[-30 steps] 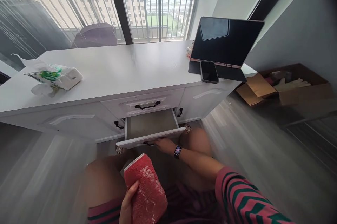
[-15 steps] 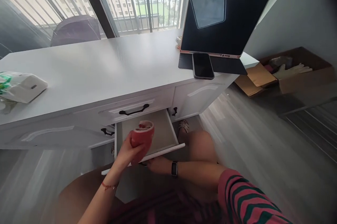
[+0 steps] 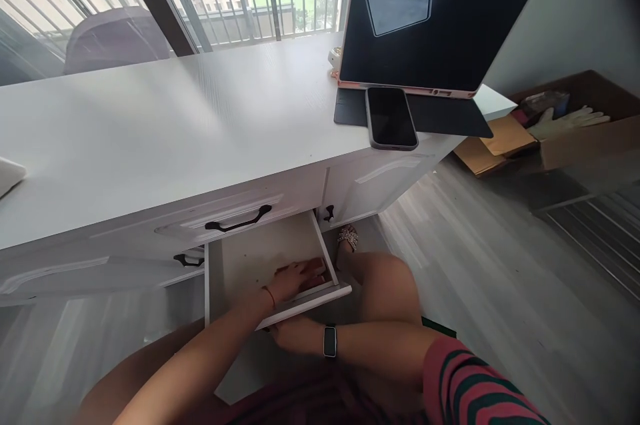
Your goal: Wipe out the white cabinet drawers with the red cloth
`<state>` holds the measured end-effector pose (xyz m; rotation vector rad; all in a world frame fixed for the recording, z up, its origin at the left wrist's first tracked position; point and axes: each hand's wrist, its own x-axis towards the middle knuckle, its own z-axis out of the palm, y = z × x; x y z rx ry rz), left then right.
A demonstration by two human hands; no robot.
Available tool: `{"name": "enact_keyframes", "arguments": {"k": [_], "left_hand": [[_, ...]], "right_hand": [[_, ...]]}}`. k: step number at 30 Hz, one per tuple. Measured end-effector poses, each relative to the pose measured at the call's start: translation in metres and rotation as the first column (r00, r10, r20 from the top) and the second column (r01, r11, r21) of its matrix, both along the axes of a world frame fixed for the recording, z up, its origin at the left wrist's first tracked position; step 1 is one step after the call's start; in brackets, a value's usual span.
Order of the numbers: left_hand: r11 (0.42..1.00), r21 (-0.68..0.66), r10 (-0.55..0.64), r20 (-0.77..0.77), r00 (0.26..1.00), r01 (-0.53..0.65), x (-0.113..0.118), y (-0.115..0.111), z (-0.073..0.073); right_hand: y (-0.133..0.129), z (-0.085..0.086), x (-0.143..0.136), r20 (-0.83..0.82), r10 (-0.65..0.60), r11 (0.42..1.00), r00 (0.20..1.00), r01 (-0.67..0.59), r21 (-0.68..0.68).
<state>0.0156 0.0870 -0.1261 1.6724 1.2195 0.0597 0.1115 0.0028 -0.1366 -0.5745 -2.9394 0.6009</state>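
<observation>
- Red cloth (image 3: 314,273) lies inside the open drawer (image 3: 250,258) — at its 4 o'clock corner, against the front panel.
- Left hand (image 3: 290,278) rests flat on the cloth, fingers spread apart and pressing down.
- Right hand (image 3: 295,333), wearing a watch (image 3: 329,341), sits under the drawer front; fingers hidden, cannot tell.
- White desk (image 3: 165,125) carries a phone (image 3: 391,117) and tablet (image 3: 440,12) at 2 o'clock.

The red cloth (image 3: 314,272) lies flat on the floor of the open drawer (image 3: 250,258), near its front right corner, mostly covered by the left hand (image 3: 290,278) pressing on it. Only a strip of red shows past the fingers. The white drawer stands pulled well out, its front gripped from below by the right hand (image 3: 295,334).
</observation>
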Motion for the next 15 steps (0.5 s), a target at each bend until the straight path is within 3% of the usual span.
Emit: {"name": "enact_keyframes", "arguments": {"k": [7, 12, 15], "left_hand": [[0.998, 0.025, -0.064, -0.044, 0.997, 0.065, 0.001, 0.012, -0.019], [0.989, 0.102, -0.084, -0.197, 0.977, 0.106, -0.007, 0.053, -0.029], [0.981, 0.186, -0.008, -0.253, 0.968, 0.057, -0.010, 0.083, -0.028]], "right_hand": [[-0.004, -0.002, 0.000, 0.054, -0.001, 0.999, 0.999, -0.001, 0.036], [-0.009, -0.007, -0.003, 0.058, -0.018, 1.000, 0.998, 0.017, 0.013], [-0.011, -0.008, -0.004, 0.073, -0.023, 1.000, 0.997, 0.024, -0.018]]}}
